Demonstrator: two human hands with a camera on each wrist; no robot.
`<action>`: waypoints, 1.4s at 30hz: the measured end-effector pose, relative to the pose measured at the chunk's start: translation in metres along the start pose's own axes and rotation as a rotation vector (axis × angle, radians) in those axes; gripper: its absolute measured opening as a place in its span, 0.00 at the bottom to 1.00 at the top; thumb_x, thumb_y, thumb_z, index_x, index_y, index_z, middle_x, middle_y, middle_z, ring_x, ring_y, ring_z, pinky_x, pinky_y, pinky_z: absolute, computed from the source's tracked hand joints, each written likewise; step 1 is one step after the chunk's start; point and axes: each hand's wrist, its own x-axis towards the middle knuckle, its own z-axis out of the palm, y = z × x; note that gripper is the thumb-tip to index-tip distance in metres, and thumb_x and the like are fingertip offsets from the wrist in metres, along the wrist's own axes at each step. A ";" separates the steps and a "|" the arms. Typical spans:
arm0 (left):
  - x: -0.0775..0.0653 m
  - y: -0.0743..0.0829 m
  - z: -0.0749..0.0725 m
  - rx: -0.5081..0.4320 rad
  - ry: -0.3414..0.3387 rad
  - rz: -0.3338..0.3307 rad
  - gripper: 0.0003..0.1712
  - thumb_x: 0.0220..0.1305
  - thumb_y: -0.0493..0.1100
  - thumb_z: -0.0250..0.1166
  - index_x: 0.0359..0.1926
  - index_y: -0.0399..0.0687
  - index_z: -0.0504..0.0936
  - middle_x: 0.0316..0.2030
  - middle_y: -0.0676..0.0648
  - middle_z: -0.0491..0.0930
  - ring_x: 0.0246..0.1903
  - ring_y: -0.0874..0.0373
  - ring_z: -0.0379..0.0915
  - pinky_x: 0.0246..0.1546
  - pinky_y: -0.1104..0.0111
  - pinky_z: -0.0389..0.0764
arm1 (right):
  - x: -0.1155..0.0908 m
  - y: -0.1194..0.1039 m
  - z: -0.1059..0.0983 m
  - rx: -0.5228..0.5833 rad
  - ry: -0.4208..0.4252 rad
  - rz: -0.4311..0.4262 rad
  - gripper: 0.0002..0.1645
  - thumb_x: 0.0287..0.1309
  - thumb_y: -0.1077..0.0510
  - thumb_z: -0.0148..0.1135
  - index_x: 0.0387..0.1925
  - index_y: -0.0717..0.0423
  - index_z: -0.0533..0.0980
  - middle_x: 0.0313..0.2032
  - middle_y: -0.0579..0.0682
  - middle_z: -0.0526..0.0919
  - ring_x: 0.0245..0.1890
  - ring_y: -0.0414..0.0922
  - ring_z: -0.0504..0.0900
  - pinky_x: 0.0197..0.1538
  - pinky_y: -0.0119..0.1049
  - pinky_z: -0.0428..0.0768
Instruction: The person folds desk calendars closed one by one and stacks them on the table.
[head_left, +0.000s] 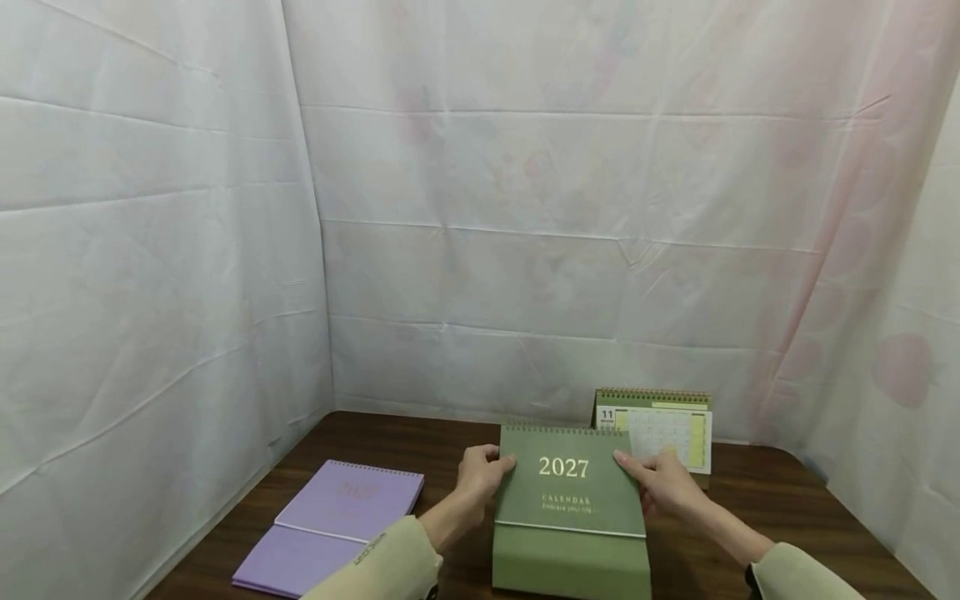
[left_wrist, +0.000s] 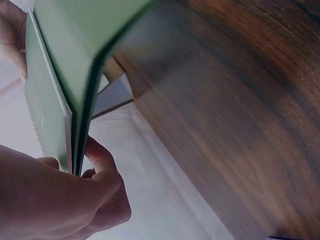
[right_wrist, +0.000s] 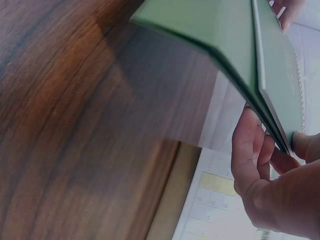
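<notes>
A green desk calendar (head_left: 564, 487) with "2027" in gold on its cover is held by both hands, one at each side. My left hand (head_left: 480, 479) grips its left edge, thumb on the cover and fingers behind, as the left wrist view also shows. On the right edge my right hand (head_left: 667, 483) pinches it the same way, thumb in front. The spiral binding runs along its top, and the lower green flap (head_left: 570, 560) bends toward me. In the right wrist view the calendar's green boards (right_wrist: 235, 45) tilt over the wooden table.
Behind the right hand stands another green spiral calendar (head_left: 667, 429), open to a page marked 11. A purple calendar (head_left: 348, 500) lies on the left of the dark wooden table (head_left: 450, 429). White patterned cloth (head_left: 525, 250) hangs around the table's back and sides.
</notes>
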 end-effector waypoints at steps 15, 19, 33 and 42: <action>0.010 -0.024 0.012 0.173 0.056 -0.069 0.10 0.61 0.39 0.63 0.36 0.34 0.78 0.33 0.44 0.77 0.32 0.56 0.72 0.30 0.64 0.76 | 0.005 0.023 0.017 -0.004 -0.012 0.102 0.32 0.68 0.45 0.53 0.18 0.66 0.81 0.10 0.50 0.78 0.10 0.41 0.78 0.23 0.43 0.83; 0.010 -0.029 0.015 0.194 0.066 -0.072 0.12 0.58 0.36 0.61 0.21 0.43 0.68 0.21 0.49 0.66 0.22 0.58 0.61 0.22 0.68 0.66 | 0.008 0.030 0.021 -0.045 0.028 0.123 0.32 0.66 0.46 0.56 0.17 0.66 0.81 0.09 0.50 0.77 0.09 0.41 0.78 0.21 0.41 0.82; 0.009 -0.033 0.017 0.284 -0.015 -0.084 0.46 0.60 0.33 0.59 0.72 0.26 0.44 0.66 0.20 0.54 0.62 0.28 0.59 0.50 0.46 0.74 | 0.019 0.044 0.030 -0.290 0.060 0.041 0.29 0.61 0.48 0.62 0.09 0.60 0.76 0.05 0.49 0.73 0.04 0.38 0.71 0.13 0.38 0.77; 0.011 -0.037 0.018 0.346 -0.049 -0.058 0.45 0.58 0.32 0.61 0.72 0.26 0.47 0.64 0.20 0.60 0.47 0.38 0.71 0.31 0.56 0.71 | 0.023 0.048 0.032 -0.443 0.021 -0.014 0.32 0.62 0.47 0.60 0.05 0.56 0.72 0.04 0.47 0.69 0.03 0.37 0.67 0.10 0.34 0.72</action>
